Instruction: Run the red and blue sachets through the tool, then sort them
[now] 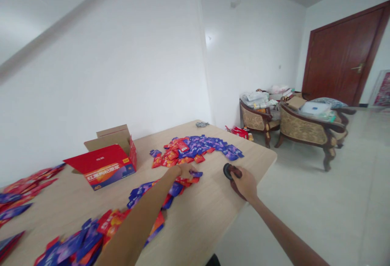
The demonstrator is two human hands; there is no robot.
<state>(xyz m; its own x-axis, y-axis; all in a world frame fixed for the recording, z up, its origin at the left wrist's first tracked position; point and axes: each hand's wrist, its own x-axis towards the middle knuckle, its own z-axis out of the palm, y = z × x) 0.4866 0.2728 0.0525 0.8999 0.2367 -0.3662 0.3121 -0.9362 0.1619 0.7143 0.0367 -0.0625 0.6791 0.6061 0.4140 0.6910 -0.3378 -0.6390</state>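
Note:
My left hand (185,171) reaches across the table, its fingers closed on a small purple sachet (196,174) at the edge of a red and purple sachet pile (175,189). Near the table's right edge, my right hand (247,184) grips a brown tool with a black round end (227,171); its exact kind is unclear. Part of the tool's brown body shows below the fingers. Beyond my left hand lies another pile of red and purple sachets (191,149). My left forearm hides part of the nearer sachets (81,241).
An open red carton (111,164) stands at the left on the wooden table (210,213). Red and purple packets (27,188) lie at far left. A grey crumpled item (202,124) rests by the wall. Armchairs (304,129) loaded with bags stand beyond the table.

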